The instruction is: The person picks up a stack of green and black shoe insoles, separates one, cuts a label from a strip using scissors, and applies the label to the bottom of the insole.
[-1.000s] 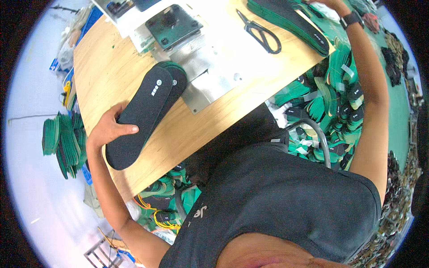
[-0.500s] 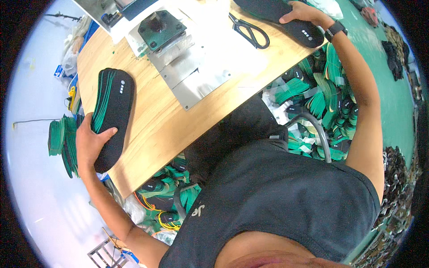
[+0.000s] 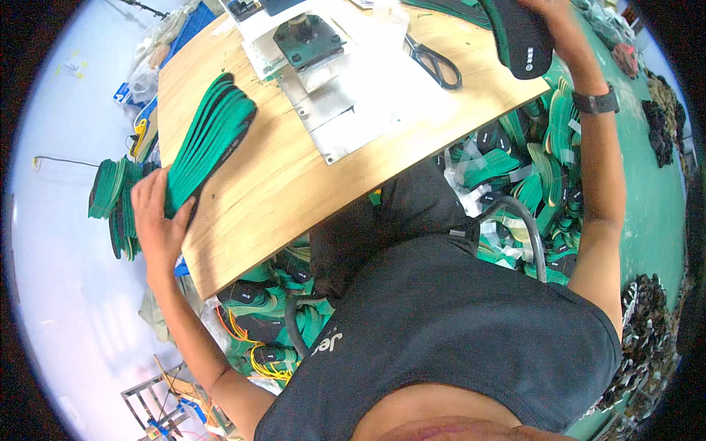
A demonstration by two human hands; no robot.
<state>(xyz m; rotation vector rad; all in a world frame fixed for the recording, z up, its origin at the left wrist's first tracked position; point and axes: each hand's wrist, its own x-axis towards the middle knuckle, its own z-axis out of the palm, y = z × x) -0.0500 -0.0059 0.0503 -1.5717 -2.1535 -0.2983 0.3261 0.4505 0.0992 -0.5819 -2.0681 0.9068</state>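
My left hand [image 3: 160, 220] is closed around the near end of a stack of green-and-black shoe insoles [image 3: 209, 140] at the table's left side. The stack is tilted, and its green edges fan out toward the far end. At the upper right, my right hand [image 3: 562, 26] grips black insoles [image 3: 528, 44] with a green edge, raised over the table's right corner. The picture's edge cuts off part of that hand and the insoles. More green insoles [image 3: 460, 10] lie on the table just left of them.
Black-handled scissors [image 3: 440, 67] and a metal plate [image 3: 331, 136] lie on the wooden table [image 3: 257, 220]. A dark block fixture [image 3: 307, 42] stands behind the plate. Bundled insoles [image 3: 540, 162] heap below the table's right edge; others [image 3: 118, 187] stand at the left. A grey chair arm [image 3: 526, 224] curves beside me.
The left stack has turned and fanned, showing green edges instead of its black face. My right hand has lifted the right-hand insoles and tipped them more upright. The view has shifted slightly.
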